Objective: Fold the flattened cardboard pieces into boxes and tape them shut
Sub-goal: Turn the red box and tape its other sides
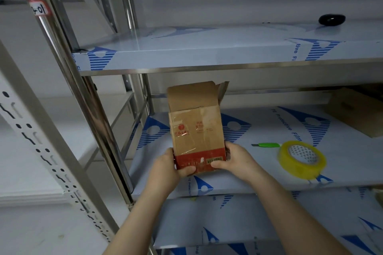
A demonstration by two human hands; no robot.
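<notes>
A small brown cardboard box (196, 128) with a red band near its bottom stands upright over the middle shelf (259, 174). Its top flaps stick up, open. Old clear tape shines on its front. My left hand (167, 166) grips the lower left corner, thumb on the red band. My right hand (234, 160) grips the lower right corner, thumb on the front. A roll of yellowish clear tape (301, 160) lies flat on the shelf to the right of my right hand. A green box cutter (267, 145) lies just behind the roll.
More brown cardboard (356, 109) sits at the shelf's far right. A black round object (331, 19) rests on the upper shelf (186, 56). Steel uprights (97, 120) stand to the left of the box; a perforated white post (41, 141) is further left.
</notes>
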